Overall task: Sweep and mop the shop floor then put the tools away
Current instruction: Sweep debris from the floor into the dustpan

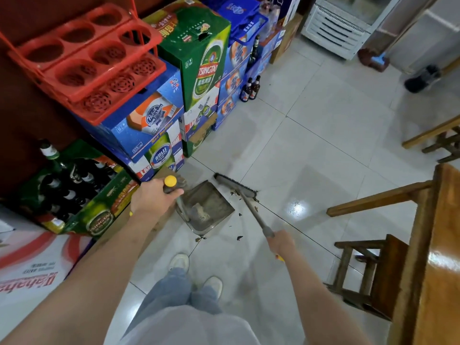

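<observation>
Clearly we are still in the sweeping part of the job, and near the end of one pile rather than the end of the floor. Our left hand point(155, 197) has its grip wrapped round the yellow-capped handle point(170, 183) of the dustpan point(207, 207), which sits with its open mouth on the floor tiles point(311, 135) just in front of the stacked beer cartons point(159, 120). Our right hand point(282, 244) has its grip clamped round the grey shaft of the broom point(251, 207), whose dark bristle head point(235, 184) lies at the pan's far edge, touching or almost touching it.

Some dirt and a pale scrap already lie inside the pan, so part of this pile is collected. Dark crumbs and leaf-like bits point(240, 237) are still scattered on the tiles beside the pan's right rim and near its front corner, so we judge that several more strokes are needed here.

Of the wider floor we can say less. The tiles toward the wooden stool point(368, 272) and the bench point(438, 245) at the right look glossy and reflect a light; whether that is wetness or plain glaze we cannot tell. No mop or bucket shows anywhere in view, so we take mopping as not yet begun. Putting the tools away is plainly still to come, since both of them are in our hands.
</observation>
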### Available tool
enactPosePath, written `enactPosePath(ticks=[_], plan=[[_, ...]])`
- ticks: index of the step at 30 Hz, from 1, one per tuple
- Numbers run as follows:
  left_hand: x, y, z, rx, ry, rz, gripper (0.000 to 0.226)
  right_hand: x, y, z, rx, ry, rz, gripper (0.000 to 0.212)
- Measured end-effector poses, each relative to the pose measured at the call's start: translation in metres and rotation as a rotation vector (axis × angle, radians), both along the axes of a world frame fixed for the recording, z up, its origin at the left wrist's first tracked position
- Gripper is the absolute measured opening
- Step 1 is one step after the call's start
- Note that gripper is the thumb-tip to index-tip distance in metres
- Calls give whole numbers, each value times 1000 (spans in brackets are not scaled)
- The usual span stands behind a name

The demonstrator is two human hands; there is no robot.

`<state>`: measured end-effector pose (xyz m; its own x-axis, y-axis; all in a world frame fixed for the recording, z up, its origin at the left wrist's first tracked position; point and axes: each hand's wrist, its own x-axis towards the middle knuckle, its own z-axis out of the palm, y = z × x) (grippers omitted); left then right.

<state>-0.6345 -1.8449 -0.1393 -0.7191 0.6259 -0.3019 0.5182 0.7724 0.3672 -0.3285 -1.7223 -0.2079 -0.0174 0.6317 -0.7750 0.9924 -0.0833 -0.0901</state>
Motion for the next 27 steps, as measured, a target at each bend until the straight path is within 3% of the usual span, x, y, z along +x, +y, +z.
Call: enactPosePath(ticks=[3,9,13,18,27], plan=[[1,-6,-1,-6,5,14,41,23,-20,-7,2,-3,-36,25],[8,-10,5,23,22,9,42,40,-50,-6,34,43,-111,29],[10,-10,8,42,0,11,42,39,-42,2,68,45,-163,21],[11,-10,10,-4,-22,39,40,26,-11,5,101,78,-243,27],[9,-8,6,19,-13,24,37,29,3,-12,-10,1,-276,25]])
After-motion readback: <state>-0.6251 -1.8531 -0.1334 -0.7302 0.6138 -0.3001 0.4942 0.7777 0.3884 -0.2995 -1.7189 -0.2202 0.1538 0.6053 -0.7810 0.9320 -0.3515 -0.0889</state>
